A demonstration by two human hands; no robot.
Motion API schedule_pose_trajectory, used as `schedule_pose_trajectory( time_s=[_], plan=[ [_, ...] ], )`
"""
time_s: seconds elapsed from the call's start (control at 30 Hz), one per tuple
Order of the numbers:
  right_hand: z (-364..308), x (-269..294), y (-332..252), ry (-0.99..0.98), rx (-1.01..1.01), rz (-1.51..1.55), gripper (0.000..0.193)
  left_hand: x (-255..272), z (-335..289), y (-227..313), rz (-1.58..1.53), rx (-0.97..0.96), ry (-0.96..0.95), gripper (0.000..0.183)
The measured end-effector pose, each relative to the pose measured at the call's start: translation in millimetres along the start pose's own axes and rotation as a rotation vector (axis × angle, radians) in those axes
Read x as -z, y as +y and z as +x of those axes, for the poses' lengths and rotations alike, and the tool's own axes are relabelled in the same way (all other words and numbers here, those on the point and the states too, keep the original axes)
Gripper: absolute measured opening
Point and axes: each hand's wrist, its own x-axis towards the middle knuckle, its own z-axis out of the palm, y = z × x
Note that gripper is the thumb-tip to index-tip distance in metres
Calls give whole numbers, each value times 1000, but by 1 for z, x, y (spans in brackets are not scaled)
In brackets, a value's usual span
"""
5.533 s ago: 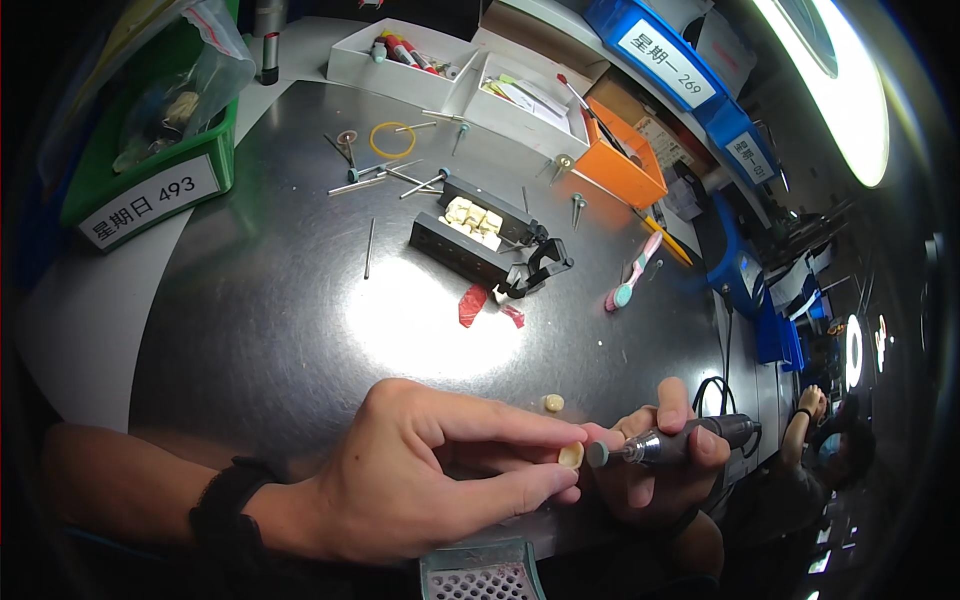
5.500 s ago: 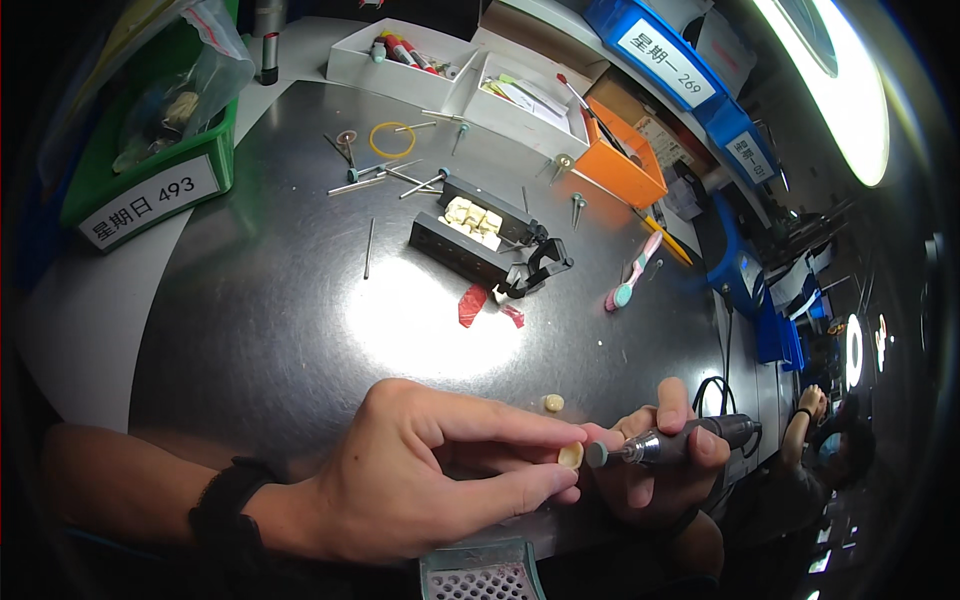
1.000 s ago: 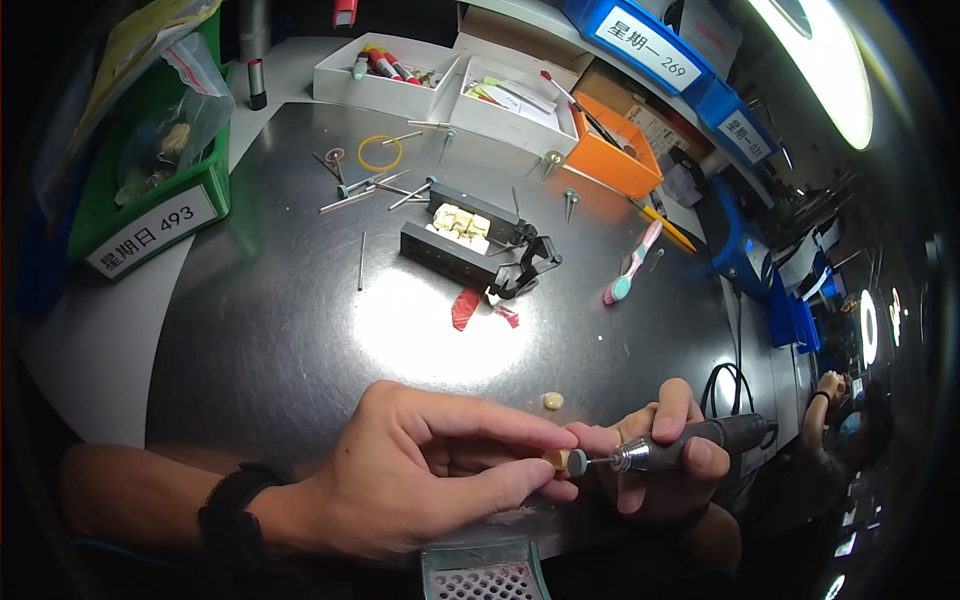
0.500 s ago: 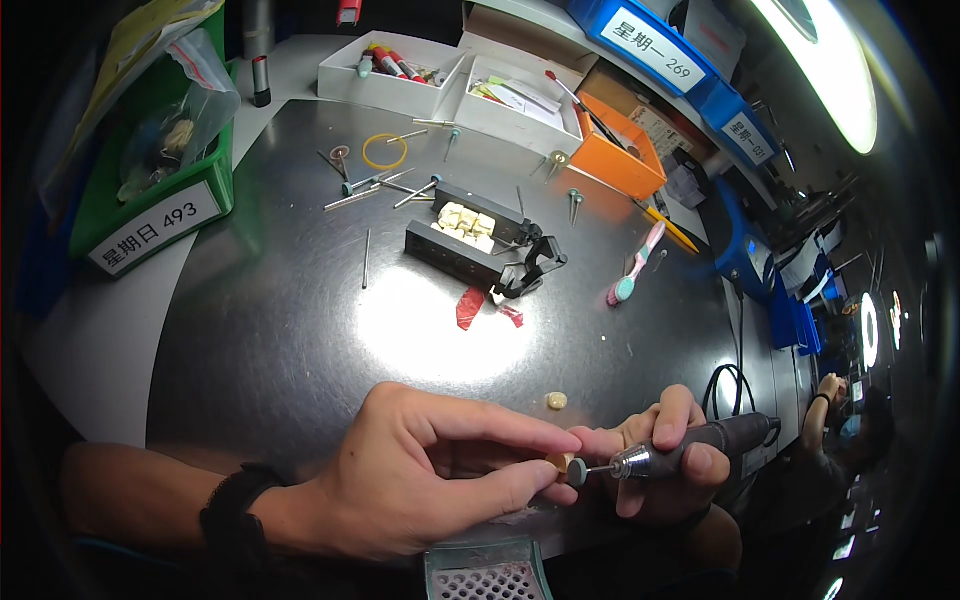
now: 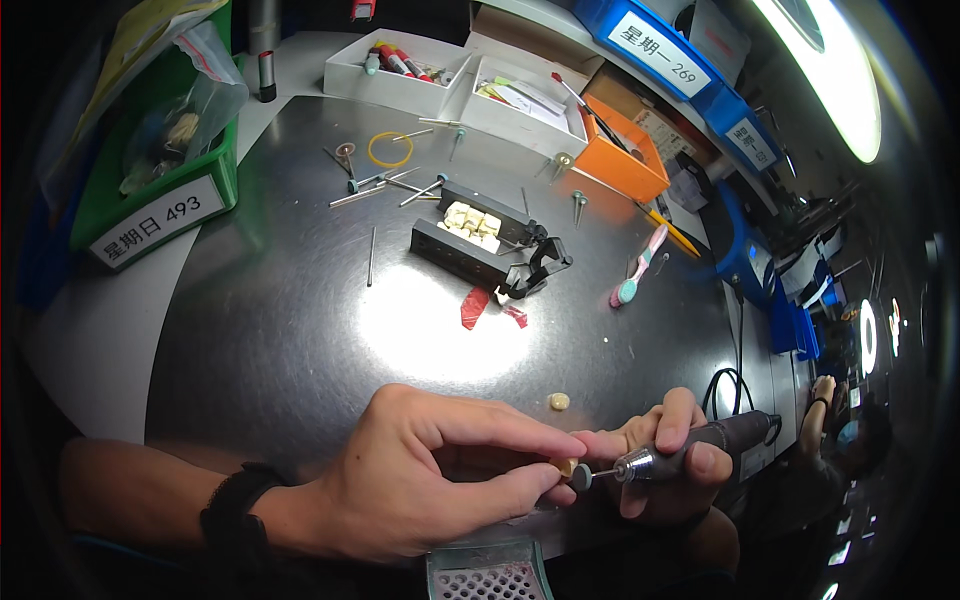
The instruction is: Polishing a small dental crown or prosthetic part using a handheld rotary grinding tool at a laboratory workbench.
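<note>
Head camera: worn left of a fisheye pair
Table (image 5: 270, 320): viewed from above, facing down and forward
Left hand (image 5: 390, 480), right hand (image 5: 660, 497): close, lower half

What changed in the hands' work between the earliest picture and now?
The small cream piece in the left hand has turned, its hollow no longer facing the camera. The right hand has brought the handpiece's grinding disc leftward and nearer the wearer. Nothing was taken or let go. The loose cream piece, black holder and toothbrush stayed put.
</note>
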Motion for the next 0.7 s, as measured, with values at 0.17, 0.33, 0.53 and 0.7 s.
schedule_pose_trajectory(
  time_s=[0.17,0.33,0.53,0.7],
  plan=[
    [1,-1,0,-2,-4,48,21,0,2,-1,5,-45,-15,18],
    [0,-1,-1,-1,-27,-9,21,-1,0,-3,-4,-79,-4,18],
    [0,3,0,-10,24,91,22,-1,3,-3,76,-126,-13,19],
    [2,-4,2,29,34,64,21,-1,1,-3,49,-92,21,18]
  ],
)
